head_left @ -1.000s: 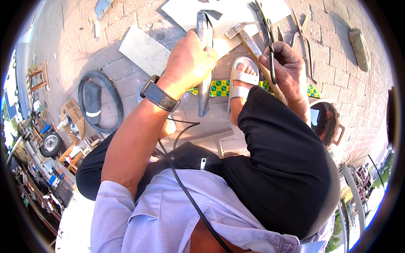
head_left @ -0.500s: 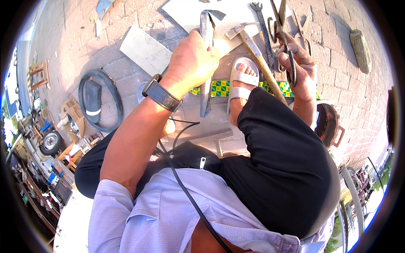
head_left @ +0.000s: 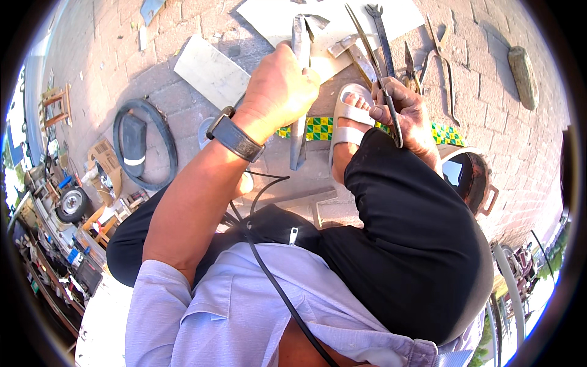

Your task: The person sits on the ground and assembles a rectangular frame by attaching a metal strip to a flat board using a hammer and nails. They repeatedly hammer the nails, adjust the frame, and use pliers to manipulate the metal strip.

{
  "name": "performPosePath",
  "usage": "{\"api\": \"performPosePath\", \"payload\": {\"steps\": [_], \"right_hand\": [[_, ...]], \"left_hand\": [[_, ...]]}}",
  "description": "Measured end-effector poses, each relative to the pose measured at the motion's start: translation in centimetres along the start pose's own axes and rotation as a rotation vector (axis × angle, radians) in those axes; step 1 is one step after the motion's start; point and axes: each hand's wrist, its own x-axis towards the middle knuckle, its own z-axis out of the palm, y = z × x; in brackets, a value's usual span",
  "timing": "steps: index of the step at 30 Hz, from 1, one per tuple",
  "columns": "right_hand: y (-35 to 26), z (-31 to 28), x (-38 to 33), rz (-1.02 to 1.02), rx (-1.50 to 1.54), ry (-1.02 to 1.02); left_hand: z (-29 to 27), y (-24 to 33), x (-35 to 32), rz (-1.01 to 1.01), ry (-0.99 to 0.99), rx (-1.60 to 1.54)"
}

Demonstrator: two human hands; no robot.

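The left hand (head_left: 282,92) grips a long, flat, grey metal strip (head_left: 299,131) held upright; the right hand (head_left: 406,110) pinches a thin dark rod (head_left: 374,58).

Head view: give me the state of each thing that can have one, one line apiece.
Left hand: fist closed around the metal strip.
Metal strip: held upright, lower end hanging free below the fist.
Right hand: fingers closed on the thin rod.
Thin rod: gripped, raised, slanting up-left over the tools.
Snips: lying on the paving, handles spread.
Wrench: lying flat, untouched.
Tyre: lying flat on the paving.
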Motion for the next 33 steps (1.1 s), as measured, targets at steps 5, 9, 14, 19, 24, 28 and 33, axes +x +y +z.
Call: {"api": "performPosePath", "payload": {"steps": [5,9,14,19,24,28,33], "right_hand": [[1.4,-0.3,-0.2,-0.113,-0.085,-0.084],[1.8,0.1,0.2,-0.074,-0.155,-0.118],[0.9,1.0,2.0,-0.033,-0.170,-0.175],[-1.2,2.1,3.7,0.041,-0.032,-0.183],[-2.3,2.0,5.5,-0.040,-0.097,-0.197],[-2.0,1.9,5.5,-0.050,-0.073,-0.176],[-3.2,2.1,5.6,-0.081,-0.190,-0.168]], "left_hand": [[0.1,0.0,0.0,-0.004,0.010,-0.025],[0.2,-0.2,0.0,0.043,0.038,-0.019],[0.5,0.0,0.0,0.029,0.038,0.006],[0.9,0.5,-0.1,0.040,0.022,0.031],[1.3,0.3,0.0,0.075,0.034,0.002],[1.4,0.2,0.2,0.059,0.054,-0.033],[1.0,0.8,-0.2,0.059,0.036,-0.035]]}}
